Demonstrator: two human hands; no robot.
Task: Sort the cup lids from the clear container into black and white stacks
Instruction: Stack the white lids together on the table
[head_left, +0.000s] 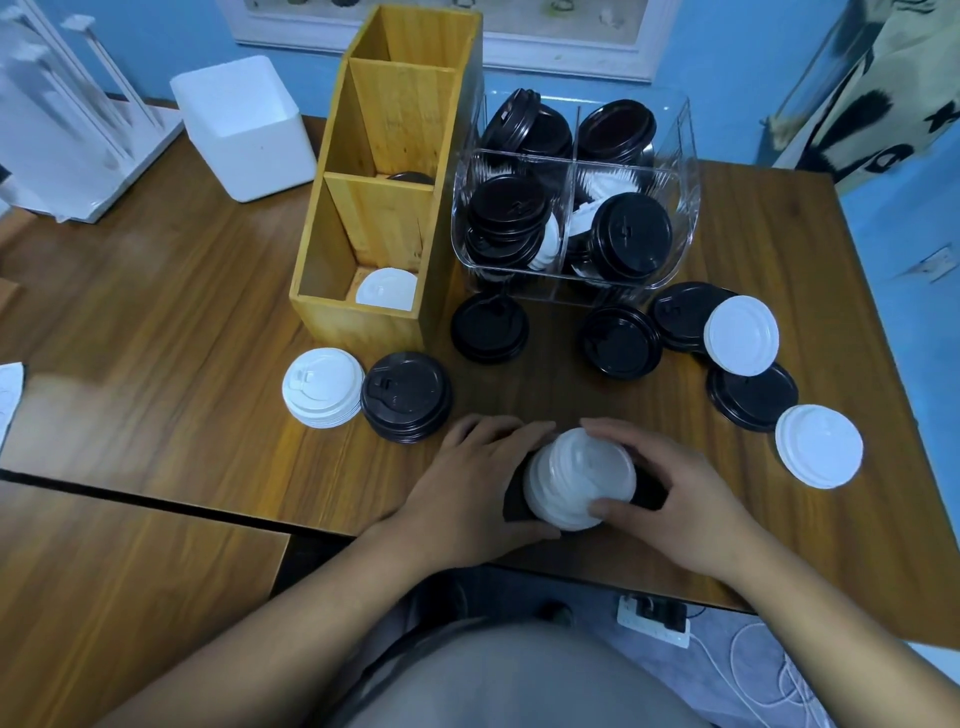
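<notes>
Near the table's front edge my left hand (467, 483) and my right hand (680, 499) both grip a bunch of white lids (579, 478) with black lids (517, 499) under it. A white stack (322, 387) and a black stack (405, 397) stand side by side to the left. The clear container (576, 218) behind holds several black and white lids mixed. Loose black lids (488, 327) (621, 340) and white lids (740, 335) (818, 446) lie in front of it and to the right.
A wooden three-compartment box (384, 192) stands left of the clear container, with a white lid (387, 289) in its nearest bay. A white foam box (241, 127) and a white rack (67, 119) sit at the back left. A power strip (654, 618) lies on the floor.
</notes>
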